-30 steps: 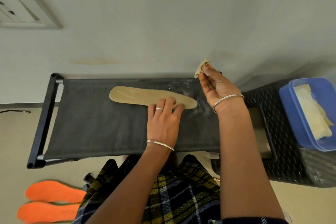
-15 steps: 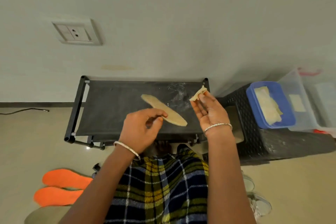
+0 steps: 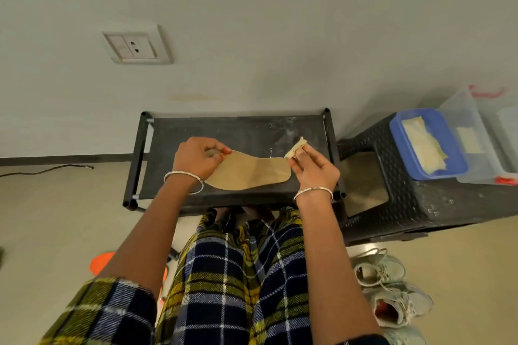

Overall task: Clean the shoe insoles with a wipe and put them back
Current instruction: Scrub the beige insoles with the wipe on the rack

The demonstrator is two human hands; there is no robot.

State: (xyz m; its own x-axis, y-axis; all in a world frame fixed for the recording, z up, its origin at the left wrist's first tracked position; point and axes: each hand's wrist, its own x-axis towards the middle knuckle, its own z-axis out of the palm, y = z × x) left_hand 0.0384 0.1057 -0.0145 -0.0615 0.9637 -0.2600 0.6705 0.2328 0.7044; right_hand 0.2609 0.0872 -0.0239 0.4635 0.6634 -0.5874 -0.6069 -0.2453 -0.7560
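Note:
A tan insole point(image 3: 249, 172) is held flat-side up just above the black rack point(image 3: 196, 131). My left hand point(image 3: 196, 158) pinches its left end between thumb and fingers. My right hand point(image 3: 311, 168) is at the insole's right end and pinches a small folded wipe point(image 3: 295, 148) at its fingertips. Part of an orange insole point(image 3: 102, 262) shows on the floor at lower left, mostly hidden by my left arm. Pale sneakers point(image 3: 392, 291) lie on the floor at lower right.
A dark wicker stool point(image 3: 398, 204) stands right of the rack. It carries a blue tub point(image 3: 426, 145) of wipes and a clear container point(image 3: 476, 134). A wall with a socket point(image 3: 137, 45) is behind. A cable point(image 3: 47, 169) lies on the floor at left.
My left hand lifted the insole off the rack and turned it broadside, now pinching its left end. My right hand with the wipe came down to the insole's right end. The view pulled back.

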